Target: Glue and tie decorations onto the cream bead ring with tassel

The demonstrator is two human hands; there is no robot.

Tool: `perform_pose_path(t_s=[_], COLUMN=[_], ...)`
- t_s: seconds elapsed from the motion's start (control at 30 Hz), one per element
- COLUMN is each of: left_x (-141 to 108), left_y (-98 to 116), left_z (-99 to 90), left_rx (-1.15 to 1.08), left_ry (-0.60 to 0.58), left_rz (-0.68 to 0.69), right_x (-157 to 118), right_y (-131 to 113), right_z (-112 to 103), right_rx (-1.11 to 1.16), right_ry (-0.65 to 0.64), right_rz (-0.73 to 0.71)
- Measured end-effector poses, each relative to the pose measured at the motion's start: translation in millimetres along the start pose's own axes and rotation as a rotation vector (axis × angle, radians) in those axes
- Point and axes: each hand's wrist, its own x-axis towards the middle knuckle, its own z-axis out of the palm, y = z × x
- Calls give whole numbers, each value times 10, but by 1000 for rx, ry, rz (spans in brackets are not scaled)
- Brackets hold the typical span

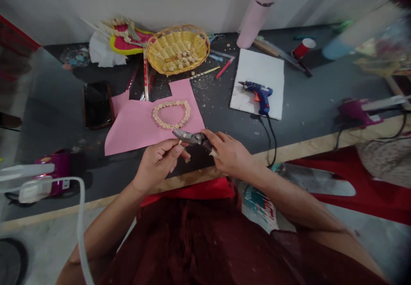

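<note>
My right hand (229,150) is wrapped round the handles of pruning shears (192,137), whose blades point left. Between the fingertips of my left hand (162,158) is a thin pale stick (180,142), pinched just under the shears' blades. It looks close to the blades; whether they touch it I cannot tell. Just beyond the shears, a ring of small cream-coloured pieces (171,126) lies on a pink sheet (138,122). Part of the sheet's near edge is hidden by my left hand.
A yellow wicker basket (150,58) holds small pale pieces. On a white board (257,69) lies a blue glue gun (261,94), its cord running over the table's front edge. A phone (97,105) lies left, a pink bottle (255,17) stands behind, and a pencil (205,72) and red pen (225,67) lie between.
</note>
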Motion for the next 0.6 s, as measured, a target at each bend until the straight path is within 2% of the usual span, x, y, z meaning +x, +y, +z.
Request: perform_pose_path(t_s=[0.1,0.17,0.3,0.43,0.6], left_x=[5,5,12,41,65], left_y=[-15,-26,-55,-56,-10], left_z=[14,20,21,5,-26], left_rx=[212,258,169,86,9], left_ry=[58,60,40,60,29], left_rz=[87,132,125,126,56], right_x=[-2,-6,-15,-26,-5], right_y=[13,26,32,16,143], right_z=[-18,-36,-81,-107,-146], right_rx=[32,67,156,271,126], right_ry=[-19,-35,-78,-57,0], right_rz=[-13,-29,-32,-2,70])
